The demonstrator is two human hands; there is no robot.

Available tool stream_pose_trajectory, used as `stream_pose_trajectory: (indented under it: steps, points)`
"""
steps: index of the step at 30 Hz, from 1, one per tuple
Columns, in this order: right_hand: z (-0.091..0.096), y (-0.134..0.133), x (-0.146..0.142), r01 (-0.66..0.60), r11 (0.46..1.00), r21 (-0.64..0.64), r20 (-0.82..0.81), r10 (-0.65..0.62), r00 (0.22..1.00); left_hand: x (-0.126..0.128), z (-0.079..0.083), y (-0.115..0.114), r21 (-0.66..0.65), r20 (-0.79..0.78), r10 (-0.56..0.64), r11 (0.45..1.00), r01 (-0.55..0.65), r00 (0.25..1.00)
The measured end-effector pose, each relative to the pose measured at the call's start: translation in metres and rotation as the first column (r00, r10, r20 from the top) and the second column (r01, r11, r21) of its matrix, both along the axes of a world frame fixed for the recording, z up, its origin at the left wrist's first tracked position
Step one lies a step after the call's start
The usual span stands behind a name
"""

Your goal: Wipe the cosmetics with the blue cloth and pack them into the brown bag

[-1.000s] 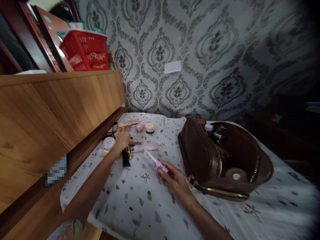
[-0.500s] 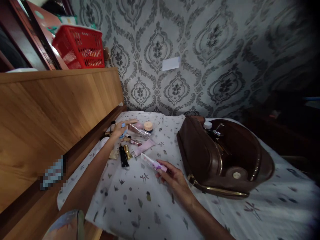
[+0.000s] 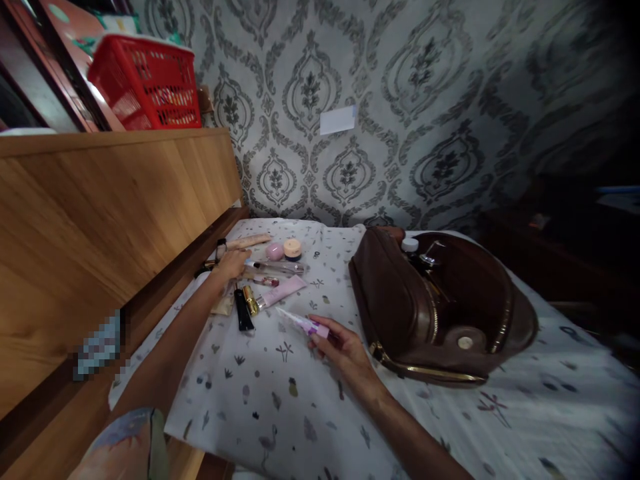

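Note:
My right hand point(image 3: 340, 348) is closed on a small white and purple tube point(image 3: 301, 323), held just above the patterned bedsheet point(image 3: 280, 400). My left hand point(image 3: 231, 264) reaches into a cluster of cosmetics near the headboard, its fingers curled on a thin clear pen-like tube point(image 3: 277, 267). Around it lie a pink tube point(image 3: 283, 291), a black tube point(image 3: 243, 311), a gold lipstick point(image 3: 249, 300), a pink round jar point(image 3: 275, 251) and an orange-lidded jar point(image 3: 292, 249). An open brown leather bag point(image 3: 440, 313) lies to the right of my right hand.
A wooden headboard point(image 3: 100, 220) runs along the left. A red basket point(image 3: 147, 83) stands on the ledge above it. Patterned grey wallpaper point(image 3: 400, 100) with a white label backs the bed. Inside the bag are a white-capped bottle point(image 3: 410, 245) and metal items.
My left hand has shifted among the cosmetics and now rests on the thin clear tube, which lies flatter. My right hand keeps the white and purple tube, barely moved. The camera tilted slightly.

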State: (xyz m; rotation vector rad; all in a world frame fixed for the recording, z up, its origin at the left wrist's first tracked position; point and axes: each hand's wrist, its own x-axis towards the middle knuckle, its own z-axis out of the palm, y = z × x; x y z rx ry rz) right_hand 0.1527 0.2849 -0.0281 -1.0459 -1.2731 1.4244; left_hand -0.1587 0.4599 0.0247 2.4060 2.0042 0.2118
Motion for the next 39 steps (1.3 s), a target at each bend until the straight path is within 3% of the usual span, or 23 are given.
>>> stream_pose_trajectory:
  steps: [8, 13, 19, 24, 28, 32, 36, 39]
  points:
    - [-0.005, 0.0, 0.0, -0.009, 0.999, 0.048, 0.018, 0.009, 1.0, 0.003, 0.025, -0.01, 0.106, 0.309, -0.097, 0.992, 0.067, 0.946]
    - [-0.013, 0.002, -0.001, 0.033, 0.99, 0.134, 0.042, -0.039, 0.998, 0.027, 0.011, -0.032, 0.051, 0.523, -0.198, 0.978, 0.202, 0.829]
    - [-0.014, 0.003, -0.003, 0.028, 0.961, 0.275, 0.099, -0.057, 0.993, 0.062, -0.006, -0.077, 0.005, 0.668, -0.218, 0.957, 0.289, 0.712]
    - [-0.018, 0.005, -0.001, 0.026, 0.939, 0.342, 0.207, -0.102, 0.973, 0.088, -0.006, -0.113, -0.023, 0.695, -0.252, 0.928, 0.371, 0.674]
    - [-0.021, 0.004, -0.002, 0.103, 0.941, 0.322, 0.22, -0.18, 0.959, 0.1, -0.007, -0.134, -0.029, 0.646, -0.291, 0.915, 0.403, 0.706]
    - [-0.013, 0.001, 0.0, 0.169, 0.907, 0.386, 0.222, -0.269, 0.937, 0.105, -0.009, -0.145, -0.016, 0.586, -0.337, 0.904, 0.427, 0.737]
    - [-0.004, 0.0, 0.003, 0.143, 0.906, 0.398, 0.23, -0.25, 0.941, 0.11, -0.006, -0.154, 0.001, 0.555, -0.421, 0.863, 0.505, 0.718]
    - [-0.003, -0.001, 0.002, 0.128, 0.925, 0.358, 0.194, -0.208, 0.959, 0.122, -0.008, -0.166, 0.085, 0.553, -0.411, 0.893, 0.442, 0.724]
